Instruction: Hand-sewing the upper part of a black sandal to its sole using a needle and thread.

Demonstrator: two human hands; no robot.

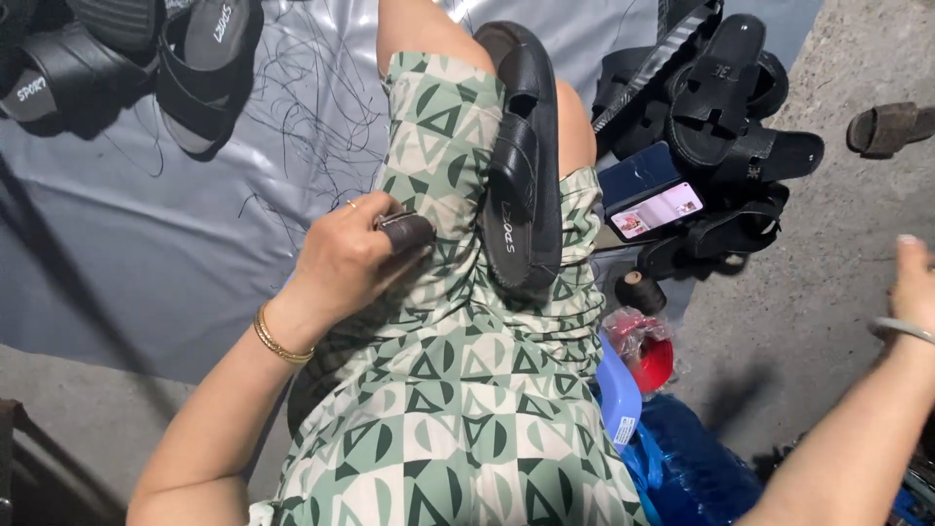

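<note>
My left hand (343, 261) rests on my lap, closed around a small dark tool with a brown handle (406, 232). A gold bracelet and a ring are on that arm. A black sandal (523, 166) lies sole-up along my thigh on the green patterned dress, just right of the tool. My right hand (914, 282) reaches out to the far right over the concrete floor, partly cut off by the frame edge; whether it holds anything is hidden.
A grey sheet (146, 234) with loose black threads covers the floor at left. Black sandals (136, 58) lie at top left, and another pile (726, 107) at top right. A lit phone (651, 200), a black thread spool (639, 290), a red container (651, 358) and a blue stool (619, 394) sit to my right.
</note>
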